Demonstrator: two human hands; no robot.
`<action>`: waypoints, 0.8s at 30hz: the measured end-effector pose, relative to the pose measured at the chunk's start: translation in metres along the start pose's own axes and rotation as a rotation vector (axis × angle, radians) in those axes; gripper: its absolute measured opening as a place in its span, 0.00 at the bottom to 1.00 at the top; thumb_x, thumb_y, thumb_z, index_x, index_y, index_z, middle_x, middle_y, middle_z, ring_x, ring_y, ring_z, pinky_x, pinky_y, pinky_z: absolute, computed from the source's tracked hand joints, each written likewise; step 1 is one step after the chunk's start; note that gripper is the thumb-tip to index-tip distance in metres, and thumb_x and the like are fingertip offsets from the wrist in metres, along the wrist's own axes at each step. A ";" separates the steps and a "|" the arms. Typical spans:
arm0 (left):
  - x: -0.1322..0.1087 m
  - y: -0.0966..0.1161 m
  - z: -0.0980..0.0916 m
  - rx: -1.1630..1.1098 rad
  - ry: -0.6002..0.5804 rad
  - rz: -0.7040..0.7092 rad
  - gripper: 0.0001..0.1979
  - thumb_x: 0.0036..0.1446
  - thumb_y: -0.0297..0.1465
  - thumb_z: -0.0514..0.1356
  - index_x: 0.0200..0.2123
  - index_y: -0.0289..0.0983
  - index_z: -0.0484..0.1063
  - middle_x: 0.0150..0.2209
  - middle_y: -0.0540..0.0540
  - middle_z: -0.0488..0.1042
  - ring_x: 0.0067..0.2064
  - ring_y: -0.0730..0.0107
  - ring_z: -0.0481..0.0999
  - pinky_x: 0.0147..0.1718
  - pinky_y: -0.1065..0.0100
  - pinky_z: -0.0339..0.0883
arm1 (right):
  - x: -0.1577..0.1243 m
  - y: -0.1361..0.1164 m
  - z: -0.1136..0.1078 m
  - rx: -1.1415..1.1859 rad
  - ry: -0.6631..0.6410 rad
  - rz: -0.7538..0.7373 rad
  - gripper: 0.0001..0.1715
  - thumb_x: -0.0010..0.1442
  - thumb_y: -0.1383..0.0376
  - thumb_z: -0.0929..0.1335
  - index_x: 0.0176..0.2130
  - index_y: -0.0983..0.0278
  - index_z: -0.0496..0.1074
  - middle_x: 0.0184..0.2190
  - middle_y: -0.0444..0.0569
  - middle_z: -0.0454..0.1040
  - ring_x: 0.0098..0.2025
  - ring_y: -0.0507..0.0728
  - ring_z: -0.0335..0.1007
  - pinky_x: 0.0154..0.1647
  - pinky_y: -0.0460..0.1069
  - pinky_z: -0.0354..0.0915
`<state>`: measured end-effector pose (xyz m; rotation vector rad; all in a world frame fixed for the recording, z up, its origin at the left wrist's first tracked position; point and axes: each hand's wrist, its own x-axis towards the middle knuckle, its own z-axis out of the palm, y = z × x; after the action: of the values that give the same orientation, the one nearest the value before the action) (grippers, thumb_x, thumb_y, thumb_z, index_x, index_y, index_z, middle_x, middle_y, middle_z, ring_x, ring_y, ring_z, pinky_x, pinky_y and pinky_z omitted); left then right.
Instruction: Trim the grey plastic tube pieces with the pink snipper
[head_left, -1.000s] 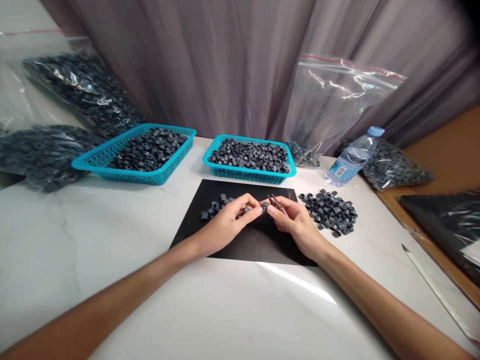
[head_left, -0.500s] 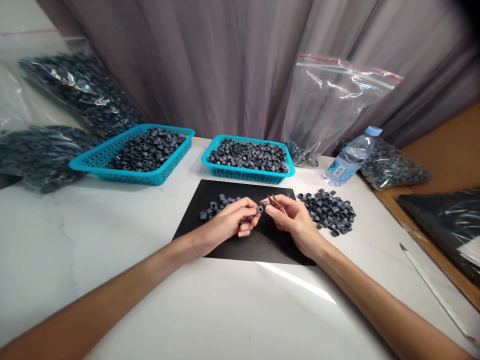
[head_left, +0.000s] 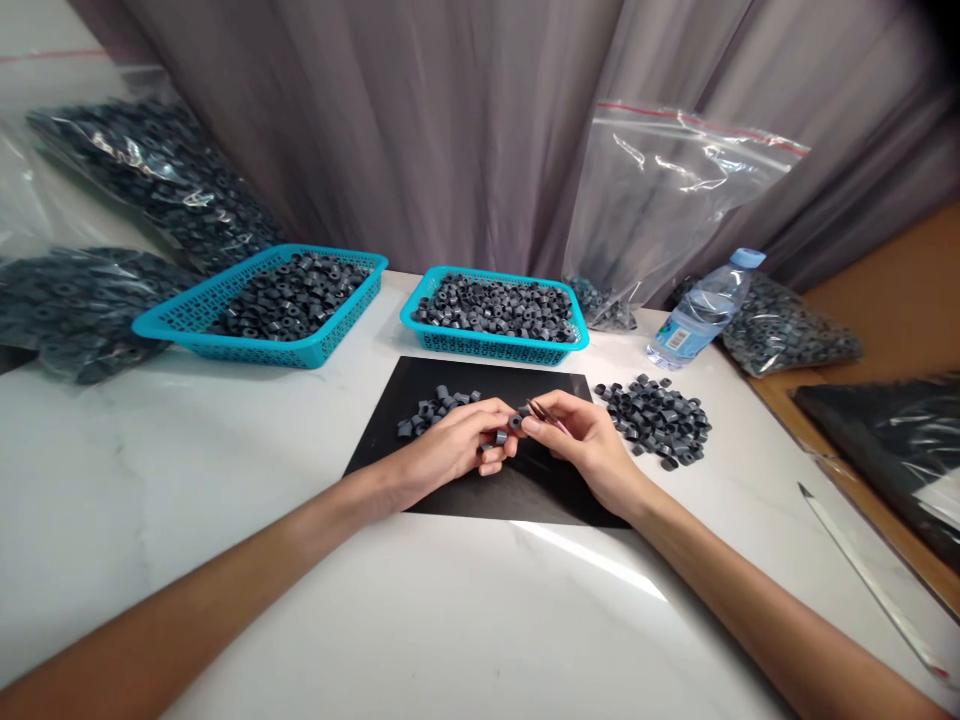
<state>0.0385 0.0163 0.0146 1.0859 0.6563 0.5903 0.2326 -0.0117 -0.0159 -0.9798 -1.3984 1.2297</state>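
Observation:
My left hand [head_left: 474,432] is closed over a black mat, pinching a small dark grey ring-shaped piece [head_left: 515,422] with a hole in its middle. Another grey piece [head_left: 500,438] rests among its lower fingers. Facing it, my right hand [head_left: 577,430] is closed around slim pointed tweezers [head_left: 546,413], whose tips point up and left. Its thumb and fingertip meet the ring-shaped piece, and a second dark bit beside it is partly hidden. Loose grey pieces [head_left: 435,408] lie on the mat [head_left: 517,495] behind my left hand.
Two blue baskets [head_left: 330,350] [head_left: 495,350] hold many grey pieces. Right of the mat lies a pile of dark curved pieces [head_left: 664,420]. Behind it stand a water bottle [head_left: 705,310] and a clear zip bag [head_left: 652,200]. Filled bags [head_left: 97,310] crowd the left; a pencil-like stick [head_left: 870,580] lies right.
My right hand has moved slightly left, bringing its fingertips against the ring-shaped piece. The tweezers' tips look closer together than before. A piece in my left hand's lower fingers shows more clearly.

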 end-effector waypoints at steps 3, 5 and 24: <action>0.000 -0.001 -0.001 0.016 0.007 0.011 0.13 0.65 0.38 0.58 0.33 0.35 0.66 0.28 0.51 0.66 0.26 0.76 0.58 0.27 0.69 0.51 | 0.000 0.000 0.000 -0.008 -0.002 0.001 0.15 0.60 0.54 0.74 0.40 0.63 0.76 0.34 0.46 0.76 0.32 0.50 0.64 0.29 0.46 0.57; 0.000 -0.002 -0.002 0.049 0.014 0.024 0.13 0.65 0.40 0.59 0.34 0.35 0.66 0.30 0.51 0.66 0.27 0.76 0.58 0.27 0.69 0.52 | -0.001 -0.001 0.000 -0.017 0.004 0.002 0.15 0.60 0.54 0.74 0.40 0.62 0.76 0.35 0.46 0.76 0.33 0.51 0.65 0.29 0.46 0.57; -0.005 -0.008 0.011 -0.120 0.184 -0.039 0.10 0.68 0.35 0.56 0.35 0.37 0.64 0.30 0.51 0.68 0.29 0.75 0.66 0.29 0.71 0.56 | -0.013 -0.009 0.017 -0.345 0.027 -0.138 0.12 0.60 0.57 0.74 0.42 0.60 0.80 0.31 0.45 0.68 0.30 0.52 0.61 0.31 0.48 0.58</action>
<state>0.0444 0.0033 0.0115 0.9112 0.7898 0.6925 0.2184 -0.0285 -0.0088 -1.1066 -1.6621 0.8865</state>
